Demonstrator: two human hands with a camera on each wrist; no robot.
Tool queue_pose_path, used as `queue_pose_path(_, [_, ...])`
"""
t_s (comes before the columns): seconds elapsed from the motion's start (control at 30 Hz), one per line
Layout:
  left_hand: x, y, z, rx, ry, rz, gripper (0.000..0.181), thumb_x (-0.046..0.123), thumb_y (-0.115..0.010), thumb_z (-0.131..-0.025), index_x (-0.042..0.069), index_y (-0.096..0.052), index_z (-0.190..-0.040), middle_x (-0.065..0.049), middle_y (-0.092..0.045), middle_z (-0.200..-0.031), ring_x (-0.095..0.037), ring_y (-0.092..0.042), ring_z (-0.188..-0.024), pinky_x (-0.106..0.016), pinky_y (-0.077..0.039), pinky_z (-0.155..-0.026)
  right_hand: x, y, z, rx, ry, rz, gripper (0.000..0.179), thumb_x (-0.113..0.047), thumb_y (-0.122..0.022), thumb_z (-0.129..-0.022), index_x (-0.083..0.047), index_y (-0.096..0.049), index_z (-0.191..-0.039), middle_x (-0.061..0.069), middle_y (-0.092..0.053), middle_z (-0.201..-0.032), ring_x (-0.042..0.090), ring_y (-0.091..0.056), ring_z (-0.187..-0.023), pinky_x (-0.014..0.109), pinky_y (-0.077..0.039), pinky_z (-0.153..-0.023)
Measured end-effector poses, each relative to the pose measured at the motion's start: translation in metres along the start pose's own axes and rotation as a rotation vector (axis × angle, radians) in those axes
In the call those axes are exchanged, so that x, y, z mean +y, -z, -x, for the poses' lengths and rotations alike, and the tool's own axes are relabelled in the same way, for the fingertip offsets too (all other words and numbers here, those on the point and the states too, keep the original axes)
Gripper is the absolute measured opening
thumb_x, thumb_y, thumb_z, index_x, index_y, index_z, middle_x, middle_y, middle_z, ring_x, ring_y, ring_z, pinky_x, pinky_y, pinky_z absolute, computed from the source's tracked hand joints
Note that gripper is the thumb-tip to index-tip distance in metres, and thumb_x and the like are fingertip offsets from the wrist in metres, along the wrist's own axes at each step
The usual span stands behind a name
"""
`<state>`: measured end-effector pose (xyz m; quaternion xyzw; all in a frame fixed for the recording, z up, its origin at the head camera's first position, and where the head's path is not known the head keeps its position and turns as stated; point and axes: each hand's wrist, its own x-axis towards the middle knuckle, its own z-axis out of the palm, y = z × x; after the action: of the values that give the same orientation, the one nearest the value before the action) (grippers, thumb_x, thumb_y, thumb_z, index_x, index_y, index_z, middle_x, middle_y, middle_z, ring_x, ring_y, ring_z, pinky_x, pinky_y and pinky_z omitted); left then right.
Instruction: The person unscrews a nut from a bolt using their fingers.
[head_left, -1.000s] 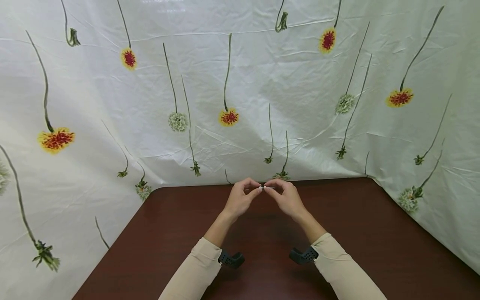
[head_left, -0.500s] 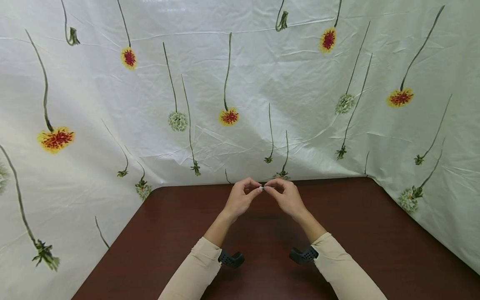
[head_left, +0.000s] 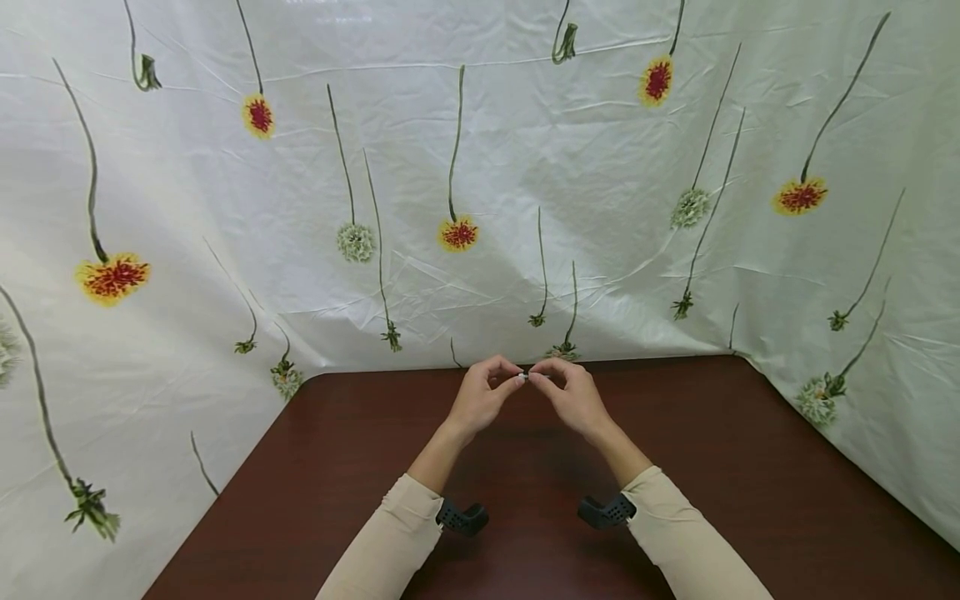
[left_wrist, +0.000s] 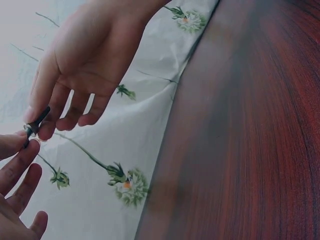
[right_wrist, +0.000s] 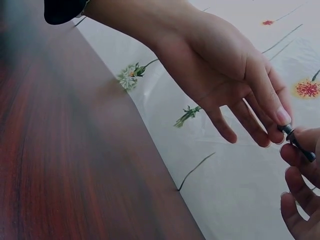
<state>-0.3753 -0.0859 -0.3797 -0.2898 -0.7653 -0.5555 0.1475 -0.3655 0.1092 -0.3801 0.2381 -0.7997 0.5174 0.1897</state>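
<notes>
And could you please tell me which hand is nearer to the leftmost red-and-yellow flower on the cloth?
Left: in the head view, the left hand lies below and right of that flower, the right hand farther right.

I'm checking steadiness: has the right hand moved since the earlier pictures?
No, not visibly: in the head view, the right hand keeps its place against the table's far edge.
</notes>
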Motion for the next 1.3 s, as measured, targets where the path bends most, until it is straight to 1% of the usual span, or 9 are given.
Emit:
queue_pose_path(0.1, [0.0,0.0004,-0.0001,-0.004,0.003,-0.007,0.006,0.008,-0.071,-0.099,0.007,-0.073,-0.104,-0.002,-0.072,-0.103,-0.02,-0.065,-0.097,-0.041,-0.051,-0.083,0.0001,0.0,-0.0004,0.005,0.018,-0.016,0.012,-0.011,-0.073,-0.099,-0.006,-0.074,-0.109,0.006,-0.073,-0.108,0.025,-0.067,-0.101,0.046,-0.052,-0.087])
queue_pose_path(0.2, [-0.0011,0.0005,-0.0006,-0.005,0.008,-0.005,0.006,0.007,-0.072,-0.099,0.007,-0.073,-0.104,-0.002,-0.072,-0.103,-0.02,-0.065,-0.097,-0.041,-0.051,-0.083,-0.0008,0.0006,0.0,0.0,0.034,-0.03,0.016,-0.005,-0.075,-0.095,-0.003,-0.072,-0.111,0.009,-0.072,-0.109,0.029,-0.068,-0.105,0.05,-0.052,-0.091])
queue_pose_path(0.37, [-0.0025,0.0005,-0.0011,-0.005,0.018,-0.005,0.006,0.008,-0.072,-0.099,0.009,-0.073,-0.104,-0.001,-0.071,-0.104,-0.02,-0.065,-0.099,-0.042,-0.051,-0.085,-0.0027,0.001,0.0014,0.0,0.022,-0.019,0.025,-0.013,-0.074,-0.098,0.0,-0.07,-0.119,0.01,-0.071,-0.112,0.029,-0.067,-0.105,0.049,-0.052,-0.09])
queue_pose_path(0.47, [-0.0023,0.0005,-0.001,-0.004,0.011,-0.009,0.006,0.009,-0.071,-0.099,0.009,-0.073,-0.104,-0.001,-0.071,-0.105,-0.019,-0.064,-0.1,-0.044,-0.051,-0.086,-0.0028,0.0005,0.0013,0.006,0.011,-0.001,0.022,-0.018,-0.071,-0.101,-0.001,-0.072,-0.116,0.007,-0.073,-0.109,0.025,-0.067,-0.099,0.045,-0.052,-0.084])
queue_pose_path(0.6, [-0.0022,0.0004,-0.0011,-0.003,0.015,-0.004,0.005,0.009,-0.072,-0.099,0.009,-0.073,-0.104,-0.001,-0.072,-0.103,-0.02,-0.065,-0.098,-0.044,-0.05,-0.085,-0.0025,0.0001,0.0003,0.015,0.023,-0.006,0.013,-0.012,-0.073,-0.099,-0.004,-0.074,-0.109,0.006,-0.073,-0.106,0.026,-0.068,-0.099,0.046,-0.052,-0.086])
queue_pose_path(0.73, [-0.0023,0.0002,-0.0015,-0.002,0.025,0.002,0.005,0.008,-0.072,-0.098,0.009,-0.073,-0.103,0.0,-0.072,-0.103,-0.019,-0.065,-0.099,-0.042,-0.05,-0.085,-0.0028,0.0001,0.0004,0.013,0.049,-0.024,0.018,-0.006,-0.076,-0.095,-0.003,-0.072,-0.112,0.009,-0.072,-0.108,0.031,-0.068,-0.107,0.051,-0.053,-0.091])
queue_pose_path(1.0, [-0.0025,0.0,-0.0011,-0.006,0.026,-0.002,0.005,0.009,-0.071,-0.099,0.01,-0.073,-0.104,-0.001,-0.072,-0.105,-0.02,-0.065,-0.1,-0.047,-0.05,-0.088,-0.0041,-0.0011,0.002,0.006,0.017,0.018,0.02,-0.021,-0.071,-0.101,-0.006,-0.075,-0.114,0.006,-0.074,-0.112,0.025,-0.068,-0.104,0.049,-0.053,-0.088])
queue_pose_path(1.17, [-0.0031,-0.0002,-0.0013,-0.01,0.024,0.008,0.005,0.008,-0.071,-0.099,0.009,-0.073,-0.104,-0.002,-0.072,-0.104,-0.021,-0.065,-0.099,-0.048,-0.05,-0.087,-0.0015,-0.0017,0.0009,0.023,0.079,0.004,0.014,-0.011,-0.073,-0.099,-0.004,-0.075,-0.111,0.007,-0.074,-0.107,0.027,-0.069,-0.101,0.049,-0.053,-0.089])
queue_pose_path(1.3, [-0.0027,0.0003,-0.0018,0.001,0.007,0.004,0.005,0.007,-0.072,-0.098,0.007,-0.073,-0.103,-0.003,-0.072,-0.104,-0.021,-0.065,-0.1,-0.043,-0.05,-0.086,-0.0019,-0.002,0.0005,0.018,0.097,-0.03,0.021,-0.007,-0.077,-0.095,-0.002,-0.073,-0.114,0.009,-0.073,-0.107,0.03,-0.07,-0.101,0.051,-0.055,-0.087])
